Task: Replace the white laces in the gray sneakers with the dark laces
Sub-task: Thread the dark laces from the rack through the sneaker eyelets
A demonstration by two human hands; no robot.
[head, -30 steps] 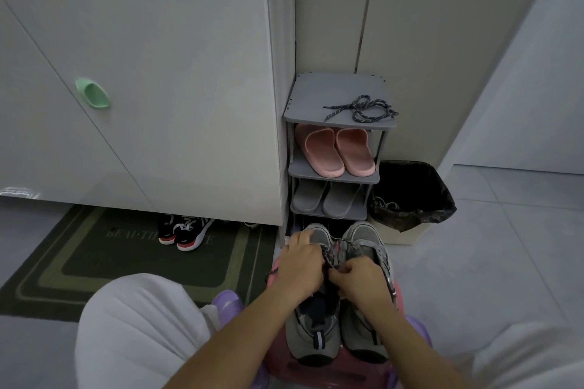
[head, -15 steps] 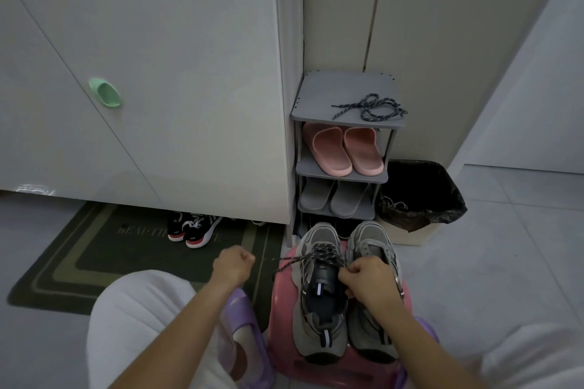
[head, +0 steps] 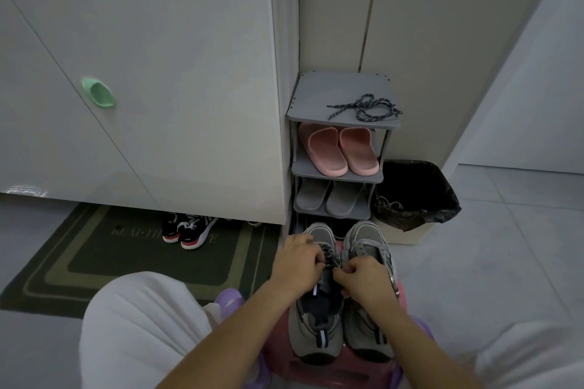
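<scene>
Head view: low in the centre of the frame, the gray sneakers (head: 317, 330) stand side by side, toes away from the camera, on a pink stool (head: 339, 371) whose lower edge is cut off by the frame. The left hand (head: 297, 265) lies over the frame-left shoe. Its fingers are curled round the dark lace (head: 329, 253) threaded across the eyelets, and the fingertips are hidden under the knuckles. The right hand (head: 363, 281) is bunched tight at the same lacing, its fingertips tucked toward the tongue. Whether it actually pinches the lace cannot be told. The frame-right shoe's lacing is too dim to read.

Above, at centre, a second dark lace (head: 363, 108) lies loosely coiled on the top of a gray shoe rack (head: 311, 95). Pink slippers (head: 341, 150) sit on the shelf below, with gray slippers (head: 328, 199) under those. The lowest tier is hidden behind the sneakers.

Right of the rack stands a bin (head: 417, 196) lined with a black bag. Pale strands at its near rim are hard to make out.

At left, black and red shoes (head: 186, 227) are half hidden under a cabinet door, on a dark doormat (head: 94, 249) whose lettering is illegible.
</scene>
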